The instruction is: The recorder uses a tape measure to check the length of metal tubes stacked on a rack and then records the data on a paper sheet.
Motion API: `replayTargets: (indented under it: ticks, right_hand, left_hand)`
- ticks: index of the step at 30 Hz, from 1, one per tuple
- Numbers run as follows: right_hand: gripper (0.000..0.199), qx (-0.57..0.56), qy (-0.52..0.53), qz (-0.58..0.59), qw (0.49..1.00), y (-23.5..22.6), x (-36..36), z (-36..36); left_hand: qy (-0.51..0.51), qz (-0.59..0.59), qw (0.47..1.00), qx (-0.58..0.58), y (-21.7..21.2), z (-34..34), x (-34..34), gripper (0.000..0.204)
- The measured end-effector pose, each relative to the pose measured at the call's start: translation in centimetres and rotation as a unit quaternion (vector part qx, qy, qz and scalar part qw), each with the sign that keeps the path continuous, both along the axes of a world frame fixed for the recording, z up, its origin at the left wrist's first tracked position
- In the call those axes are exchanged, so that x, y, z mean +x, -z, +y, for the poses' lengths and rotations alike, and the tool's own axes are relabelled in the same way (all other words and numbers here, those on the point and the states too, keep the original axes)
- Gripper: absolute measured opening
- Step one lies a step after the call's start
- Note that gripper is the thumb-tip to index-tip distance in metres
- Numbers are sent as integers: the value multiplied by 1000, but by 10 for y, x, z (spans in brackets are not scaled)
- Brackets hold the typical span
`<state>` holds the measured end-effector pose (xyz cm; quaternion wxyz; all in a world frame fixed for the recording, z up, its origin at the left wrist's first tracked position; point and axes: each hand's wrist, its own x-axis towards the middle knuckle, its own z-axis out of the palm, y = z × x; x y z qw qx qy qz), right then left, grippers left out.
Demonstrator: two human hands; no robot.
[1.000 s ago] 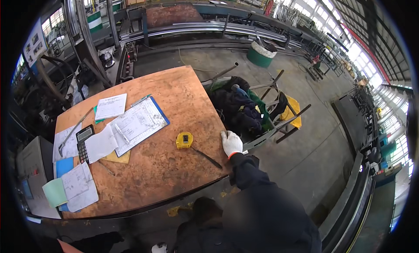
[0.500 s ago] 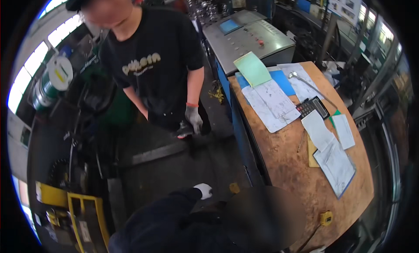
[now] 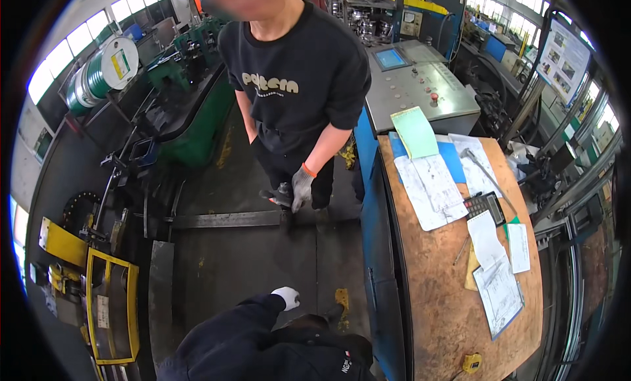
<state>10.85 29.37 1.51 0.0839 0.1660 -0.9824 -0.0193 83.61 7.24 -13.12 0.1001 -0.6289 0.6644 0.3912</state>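
My left hand (image 3: 287,298), in a white glove, is at the end of a dark sleeve (image 3: 230,325) that crosses the lower middle of the view. Its fingers look curled in, and nothing shows in them. It hangs over the dark floor, apart from the workbench (image 3: 434,302) on the right. My right hand is out of sight. Facing me stands a person in a black sweatshirt (image 3: 296,59). One grey-gloved hand (image 3: 303,187) of theirs is by a second grey glove (image 3: 280,194); their other hand is hidden at the hip.
On the workbench lie papers (image 3: 430,190), a green pad (image 3: 415,131), a calculator (image 3: 485,209), a long metal tool (image 3: 486,174), a clipboard (image 3: 499,295) and a yellow tape measure (image 3: 471,363). Behind it stands a control panel (image 3: 411,85). A yellow frame (image 3: 113,305) is at left; a metal bar (image 3: 227,220) crosses the floor.
My view has swung left and up, so the person and the workbench appear further right and lower. My left hand appears slightly further left, still curled. The picture is sharper.
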Motion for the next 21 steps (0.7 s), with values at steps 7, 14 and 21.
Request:
replayTargets:
  ticks: [7,14,21]
  right_hand:
    - [48,-36,23,-7,999,0,7,-3]
    - [47,-20,8,2,1000,-4,9,-7]
    - [34,109,-76,-41,990,38,14,17]
  left_hand:
    - [-2,-3,1000,8,-3,3,7,40]
    - [79,-14,995,52,9,-18,-10,39]
    - [146,87,980,102,44,-69,-28,35]
